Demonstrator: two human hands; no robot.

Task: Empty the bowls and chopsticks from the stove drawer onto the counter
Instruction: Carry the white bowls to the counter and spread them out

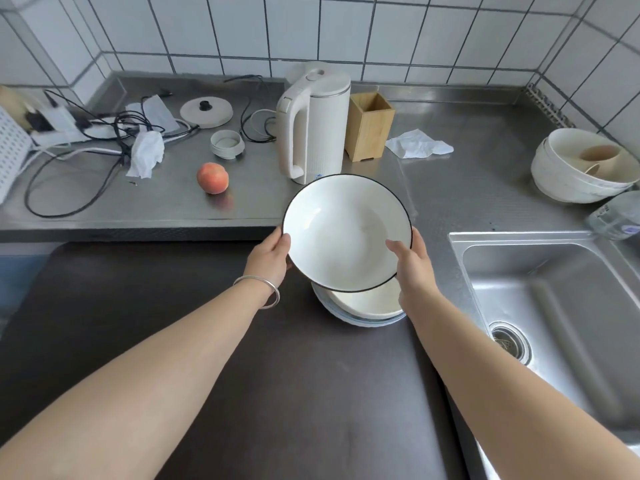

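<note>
A white bowl with a thin black rim [346, 230] is held tilted toward me above the dark stove top [207, 341]. My left hand [270, 258] grips its left edge and my right hand [412, 268] grips its right edge. Directly under it a short stack of pale bowls [363, 310] rests on the stove top's right side. Another stack of white bowls [561, 178] with two beige cups inside stands on the steel counter [467, 188] at the far right. No chopsticks or drawer are in sight.
A white kettle [315, 123] and an empty wooden holder [369, 126] stand just behind the held bowl. A peach [212, 177], tissues, a lid, a small round container and tangled cables lie on the left counter. The sink [554, 299] is on the right.
</note>
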